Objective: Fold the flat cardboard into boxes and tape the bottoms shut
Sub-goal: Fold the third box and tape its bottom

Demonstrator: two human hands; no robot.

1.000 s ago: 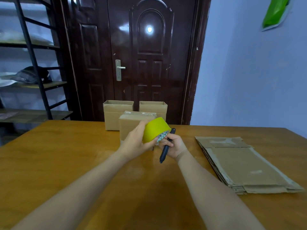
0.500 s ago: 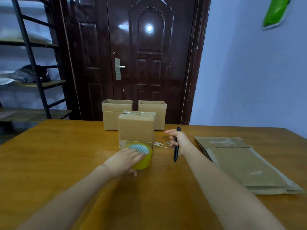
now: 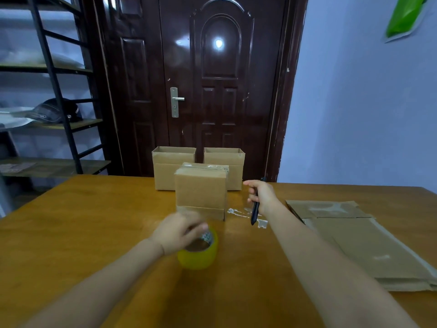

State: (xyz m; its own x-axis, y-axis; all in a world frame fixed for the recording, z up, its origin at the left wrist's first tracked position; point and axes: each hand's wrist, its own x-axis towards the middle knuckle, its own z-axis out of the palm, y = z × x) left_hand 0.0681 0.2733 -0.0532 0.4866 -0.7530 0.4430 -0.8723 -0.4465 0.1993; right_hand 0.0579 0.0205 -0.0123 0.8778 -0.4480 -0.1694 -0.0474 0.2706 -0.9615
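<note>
Left hand (image 3: pixel 179 233) blurred over tape roll (image 3: pixel 198 253) on table (image 3: pixel 71 221); grip cannot be told. Right hand (image 3: pixel 261 196) grips pen (image 3: pixel 255 213). Taped box (image 3: pixel 201 192) stands at 12 o'clock of roll; flat cardboard (image 3: pixel 364 242) at 3 o'clock.

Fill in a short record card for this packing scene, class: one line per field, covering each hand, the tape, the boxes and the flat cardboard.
left hand: on top of the yellow tape roll, blurred; grip unclear
right hand: grips a black pen-like tool
taped box: sealed side up, nearest the hands
open boxes: two, behind it, open tops up
flat cardboard stack: right side of the table
tape scraps: on the table beside the taped box
</note>
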